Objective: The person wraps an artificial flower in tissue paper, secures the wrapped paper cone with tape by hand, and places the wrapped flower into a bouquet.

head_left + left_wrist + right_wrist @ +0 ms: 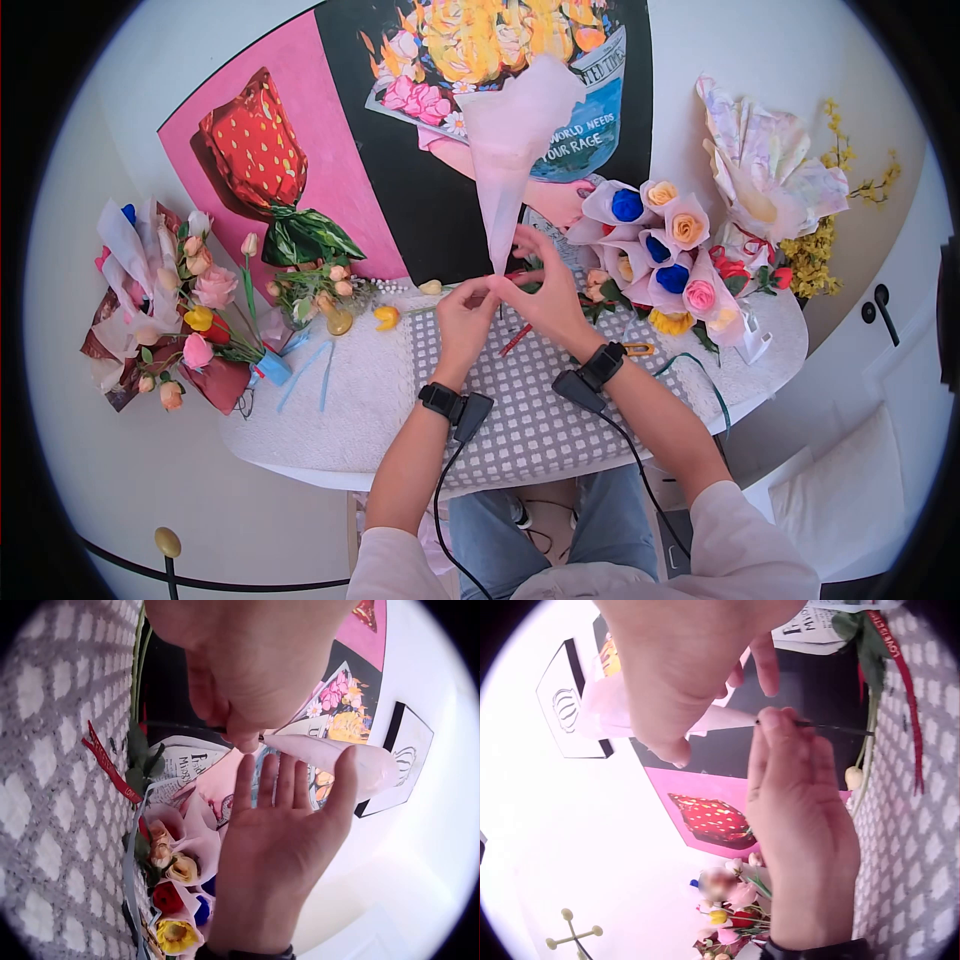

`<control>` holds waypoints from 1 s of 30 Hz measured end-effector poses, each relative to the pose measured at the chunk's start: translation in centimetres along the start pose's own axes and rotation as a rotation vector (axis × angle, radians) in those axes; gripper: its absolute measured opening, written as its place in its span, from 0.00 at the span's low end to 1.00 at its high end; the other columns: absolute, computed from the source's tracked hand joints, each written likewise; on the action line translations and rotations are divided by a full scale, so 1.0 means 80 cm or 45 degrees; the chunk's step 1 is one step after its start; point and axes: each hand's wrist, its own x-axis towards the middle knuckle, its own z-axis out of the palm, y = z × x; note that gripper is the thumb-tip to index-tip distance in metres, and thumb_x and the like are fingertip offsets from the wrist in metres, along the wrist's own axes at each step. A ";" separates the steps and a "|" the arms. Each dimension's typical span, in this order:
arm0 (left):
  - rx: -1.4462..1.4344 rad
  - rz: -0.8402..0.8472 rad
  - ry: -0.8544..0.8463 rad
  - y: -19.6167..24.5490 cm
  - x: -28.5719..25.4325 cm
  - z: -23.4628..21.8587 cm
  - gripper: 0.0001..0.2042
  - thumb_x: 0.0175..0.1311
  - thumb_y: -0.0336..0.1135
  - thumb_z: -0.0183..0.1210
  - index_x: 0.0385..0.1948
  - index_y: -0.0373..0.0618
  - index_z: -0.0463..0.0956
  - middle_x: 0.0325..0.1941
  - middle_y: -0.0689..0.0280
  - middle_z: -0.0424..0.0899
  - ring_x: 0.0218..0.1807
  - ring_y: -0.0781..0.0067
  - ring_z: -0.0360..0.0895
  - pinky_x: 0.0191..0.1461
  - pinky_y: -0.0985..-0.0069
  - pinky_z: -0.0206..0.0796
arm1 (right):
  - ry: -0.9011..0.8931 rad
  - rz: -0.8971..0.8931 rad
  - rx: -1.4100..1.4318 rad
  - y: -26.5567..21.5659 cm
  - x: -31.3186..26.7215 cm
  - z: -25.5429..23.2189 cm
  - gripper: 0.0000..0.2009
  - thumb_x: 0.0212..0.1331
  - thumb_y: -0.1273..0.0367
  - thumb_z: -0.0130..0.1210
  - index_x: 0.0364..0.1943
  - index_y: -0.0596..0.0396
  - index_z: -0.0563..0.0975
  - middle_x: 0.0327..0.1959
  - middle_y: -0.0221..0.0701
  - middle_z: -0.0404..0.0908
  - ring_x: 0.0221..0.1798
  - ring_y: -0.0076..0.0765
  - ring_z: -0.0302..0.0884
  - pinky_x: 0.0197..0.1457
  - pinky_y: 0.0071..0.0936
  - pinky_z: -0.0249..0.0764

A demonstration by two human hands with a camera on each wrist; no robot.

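Note:
A pale pink paper cone (503, 160) stands upright over the table, wide end up and narrow tip down. My left hand (466, 325) pinches its tip between thumb and fingers. From below the pinch, a thin dark stem (840, 729) sticks out in the right wrist view. My right hand (550, 300) is beside the lower cone, fingers spread and relaxed around it without gripping. In the left wrist view, the right palm (277, 847) faces the camera with straight fingertips close to the tip. What the cone contains is hidden inside the paper.
A grey-and-white checked cloth (540, 400) covers the table's middle. A red lettered ribbon (111, 765) lies by green leaves. Wrapped roses (685, 230) crowd the right side, more flowers (213, 287) the left. A yellow-handled tool (640, 349) and a green ribbon (715, 385) are near the right forearm.

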 end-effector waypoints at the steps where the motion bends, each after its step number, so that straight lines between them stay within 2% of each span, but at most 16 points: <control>1: 0.042 -0.027 -0.014 0.000 0.001 -0.001 0.09 0.64 0.28 0.68 0.43 0.36 0.84 0.37 0.66 0.88 0.38 0.81 0.82 0.43 0.81 0.75 | 0.003 -0.001 -0.004 -0.006 0.007 0.000 0.37 0.55 0.63 0.69 0.67 0.61 0.66 0.63 0.39 0.75 0.58 0.34 0.76 0.51 0.29 0.78; 3: 0.023 -0.012 -0.025 0.007 -0.001 0.001 0.09 0.63 0.28 0.68 0.42 0.36 0.84 0.37 0.66 0.88 0.38 0.81 0.82 0.43 0.80 0.75 | 0.008 -0.111 0.026 -0.020 0.025 -0.002 0.47 0.49 0.60 0.74 0.70 0.64 0.58 0.65 0.43 0.70 0.63 0.39 0.73 0.61 0.35 0.74; 6: -0.006 0.000 -0.045 0.009 -0.003 0.006 0.09 0.62 0.28 0.69 0.42 0.37 0.85 0.37 0.66 0.88 0.37 0.81 0.82 0.43 0.80 0.74 | 0.092 -0.108 0.099 -0.055 0.051 -0.004 0.52 0.45 0.59 0.77 0.70 0.66 0.55 0.63 0.46 0.71 0.64 0.41 0.73 0.66 0.41 0.70; 10: 0.022 0.024 -0.091 0.011 -0.004 0.004 0.08 0.64 0.29 0.68 0.41 0.36 0.84 0.38 0.66 0.88 0.40 0.81 0.82 0.44 0.82 0.74 | 0.141 -0.162 0.070 -0.084 0.076 -0.005 0.51 0.43 0.57 0.79 0.67 0.67 0.57 0.60 0.47 0.73 0.64 0.42 0.73 0.65 0.40 0.71; 12: 0.022 0.026 -0.091 0.013 -0.005 0.004 0.08 0.64 0.29 0.68 0.41 0.36 0.84 0.38 0.67 0.87 0.39 0.82 0.82 0.43 0.82 0.73 | 0.115 -0.092 -0.022 -0.093 0.078 -0.006 0.44 0.47 0.60 0.78 0.63 0.64 0.60 0.60 0.44 0.72 0.62 0.38 0.74 0.63 0.34 0.73; 20: 0.091 0.056 -0.105 0.010 -0.005 0.006 0.09 0.63 0.31 0.69 0.41 0.37 0.84 0.35 0.69 0.86 0.35 0.84 0.79 0.39 0.84 0.71 | 0.137 -0.154 -0.040 -0.099 0.078 -0.003 0.42 0.48 0.61 0.77 0.62 0.64 0.62 0.59 0.42 0.74 0.61 0.35 0.74 0.61 0.32 0.74; 22: 0.165 0.038 -0.175 0.008 -0.003 0.005 0.12 0.62 0.31 0.70 0.45 0.38 0.83 0.39 0.68 0.86 0.37 0.83 0.80 0.40 0.83 0.72 | 0.135 -0.176 -0.008 -0.104 0.080 -0.005 0.42 0.48 0.61 0.77 0.62 0.64 0.63 0.59 0.41 0.74 0.61 0.35 0.74 0.61 0.32 0.73; 24: 0.117 0.077 -0.205 0.013 -0.003 0.008 0.15 0.61 0.31 0.71 0.48 0.39 0.82 0.42 0.67 0.86 0.40 0.82 0.81 0.41 0.82 0.72 | 0.114 -0.149 -0.062 -0.109 0.084 -0.010 0.45 0.43 0.58 0.77 0.62 0.66 0.62 0.57 0.48 0.77 0.61 0.44 0.77 0.63 0.35 0.72; 25: 0.070 0.113 -0.231 0.015 -0.005 0.010 0.19 0.60 0.31 0.71 0.52 0.39 0.80 0.46 0.65 0.86 0.42 0.81 0.81 0.43 0.81 0.73 | 0.124 -0.145 -0.068 -0.113 0.087 -0.016 0.45 0.43 0.58 0.77 0.62 0.66 0.62 0.57 0.48 0.77 0.61 0.44 0.77 0.63 0.35 0.72; 28: 0.057 0.100 -0.283 0.017 -0.005 0.009 0.22 0.59 0.36 0.72 0.54 0.42 0.78 0.50 0.64 0.86 0.48 0.76 0.82 0.47 0.76 0.74 | 0.119 -0.252 -0.090 -0.145 0.109 -0.045 0.45 0.43 0.57 0.77 0.63 0.65 0.64 0.58 0.47 0.78 0.61 0.45 0.78 0.63 0.35 0.73; 30: 0.043 0.066 -0.283 0.020 -0.007 0.008 0.22 0.59 0.36 0.72 0.54 0.42 0.78 0.50 0.64 0.86 0.48 0.76 0.81 0.47 0.76 0.74 | 0.036 -0.386 -0.183 -0.172 0.128 -0.079 0.41 0.42 0.55 0.77 0.58 0.63 0.71 0.60 0.46 0.78 0.61 0.44 0.78 0.63 0.35 0.73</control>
